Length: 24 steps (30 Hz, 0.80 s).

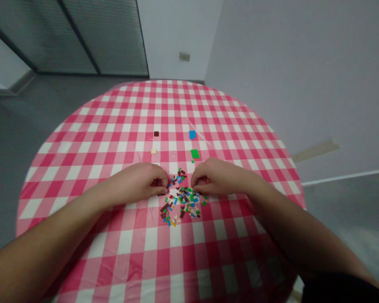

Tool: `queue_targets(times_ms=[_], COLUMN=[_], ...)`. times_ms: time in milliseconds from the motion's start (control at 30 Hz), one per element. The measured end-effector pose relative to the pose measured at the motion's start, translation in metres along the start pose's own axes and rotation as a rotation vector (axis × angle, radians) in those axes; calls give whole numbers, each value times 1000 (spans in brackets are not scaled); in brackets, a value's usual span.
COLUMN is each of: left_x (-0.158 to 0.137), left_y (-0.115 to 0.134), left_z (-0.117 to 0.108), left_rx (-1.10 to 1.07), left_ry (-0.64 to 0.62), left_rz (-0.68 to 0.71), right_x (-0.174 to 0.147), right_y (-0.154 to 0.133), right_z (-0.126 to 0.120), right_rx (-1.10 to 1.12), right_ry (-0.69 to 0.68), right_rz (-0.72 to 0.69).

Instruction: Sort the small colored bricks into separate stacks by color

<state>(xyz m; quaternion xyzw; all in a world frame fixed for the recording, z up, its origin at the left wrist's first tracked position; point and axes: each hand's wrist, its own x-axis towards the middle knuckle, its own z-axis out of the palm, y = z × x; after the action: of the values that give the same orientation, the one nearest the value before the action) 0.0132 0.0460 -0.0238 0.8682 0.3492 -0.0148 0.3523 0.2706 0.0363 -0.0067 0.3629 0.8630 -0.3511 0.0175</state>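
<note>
Two at work, left hand (147,180) and right hand (219,176), fingers curled, contents impossible to tell, small multicoloured plastic-looking bricks (185,197) scattered between them — light fingertip pinches should spare the neighbours!

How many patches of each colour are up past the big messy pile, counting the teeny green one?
Dark brown patch: 1
Cream patch: 1
Blue patch: 1
Green: 2, a big green patch and a teeny green bit
Total: 5
The pile itself is too jumbled to count.
</note>
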Motion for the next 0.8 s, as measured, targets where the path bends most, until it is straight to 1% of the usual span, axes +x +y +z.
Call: queue_targets(times_ms=[167, 300, 433, 567, 700, 800], left_x=[3, 6, 9, 10, 9, 9], left_y=[0, 1, 3, 3, 0, -1], left_z=[3, 7, 9, 9, 10, 10], left_rx=[18, 66, 89, 63, 23, 18], left_ry=[70, 45, 20, 13, -5, 0], left_rz=[79, 137, 125, 125, 146, 164], right_x=[-2, -3, -3, -3, -5, -4], right_y=[3, 3, 2, 4, 2, -3], right_z=[1, 3, 5, 7, 6, 7], right_rx=[-2, -10, -54, -86, -88, -110], right_ry=[-18, -84, -143, -178, -179, -154], right_rz=[-43, -100, -109, -99, -84, -109])
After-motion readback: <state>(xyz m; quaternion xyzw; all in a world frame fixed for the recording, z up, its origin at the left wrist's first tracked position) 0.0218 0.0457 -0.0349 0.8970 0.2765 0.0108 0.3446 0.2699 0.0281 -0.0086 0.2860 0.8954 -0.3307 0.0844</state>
